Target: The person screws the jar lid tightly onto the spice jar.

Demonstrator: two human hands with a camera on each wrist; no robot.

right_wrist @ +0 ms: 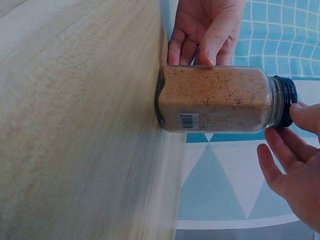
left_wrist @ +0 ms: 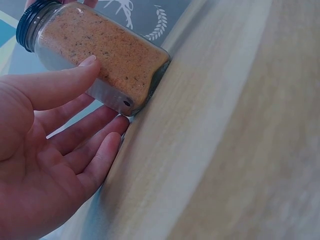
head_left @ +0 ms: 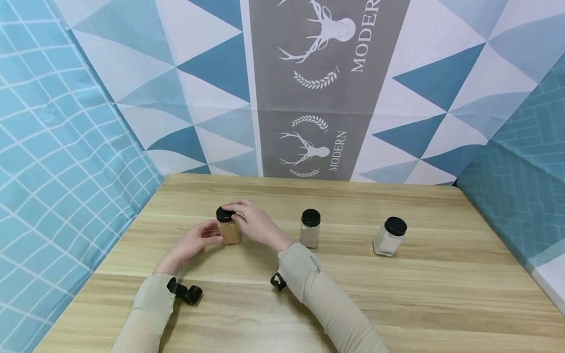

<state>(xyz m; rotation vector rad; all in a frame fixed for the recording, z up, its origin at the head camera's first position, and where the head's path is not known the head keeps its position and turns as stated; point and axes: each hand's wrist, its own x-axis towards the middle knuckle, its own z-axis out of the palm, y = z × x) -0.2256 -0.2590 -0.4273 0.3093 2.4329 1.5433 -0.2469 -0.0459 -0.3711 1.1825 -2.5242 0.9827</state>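
Observation:
A clear spice jar [head_left: 230, 233] of orange-brown seasoning with dark flecks stands upright on the table. My right hand [head_left: 253, 221] pinches its black lid [right_wrist: 286, 101] between thumb and fingers. Low on the jar's side, my left hand [head_left: 198, 241] holds it loosely, the thumb [left_wrist: 65, 85] on one face and the fingers reaching round behind. A small barcode label [right_wrist: 189, 120] shows near the jar's base in the right wrist view.
To the right stand two more black-lidded jars: one with pale grey-beige contents [head_left: 310, 234], another with whitish contents [head_left: 387, 241]. The wooden table [head_left: 353, 289] meets a patterned cloth backdrop [head_left: 212, 98] at the back and a blue grid cloth [head_left: 57, 147] at left.

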